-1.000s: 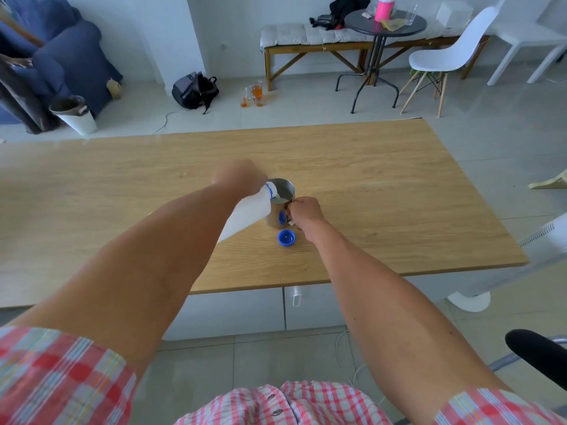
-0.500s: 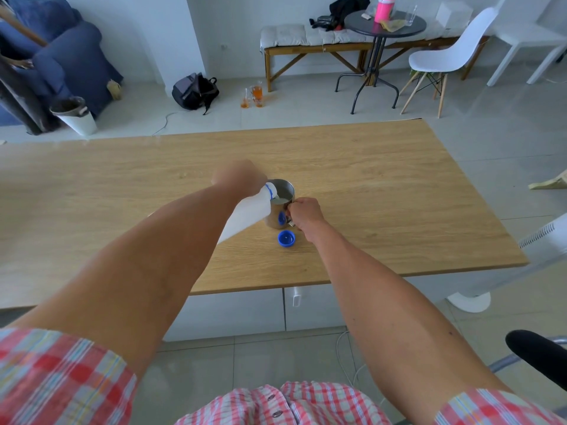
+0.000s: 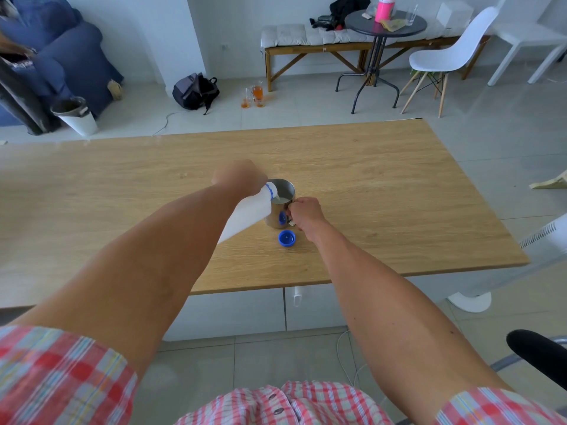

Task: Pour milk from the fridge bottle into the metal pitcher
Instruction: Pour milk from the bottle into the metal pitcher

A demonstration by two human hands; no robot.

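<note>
The left hand (image 3: 237,176) has a closed grip around the white milk bottle (image 3: 245,214), tipped steeply with its blue-ringed mouth over the rim of the metal pitcher (image 3: 280,207). The right hand (image 3: 303,214) is closed on the pitcher's handle, steadying it where it stands upright near the middle of the wooden bench (image 3: 383,185). Milk already shows inside the pitcher, well up its wall, so the pour looks well under way and perhaps near its end. What seems left is to right the bottle and, probably, refit the blue cap (image 3: 287,238), which lies open side up on the bench just in front of the pitcher.
</note>
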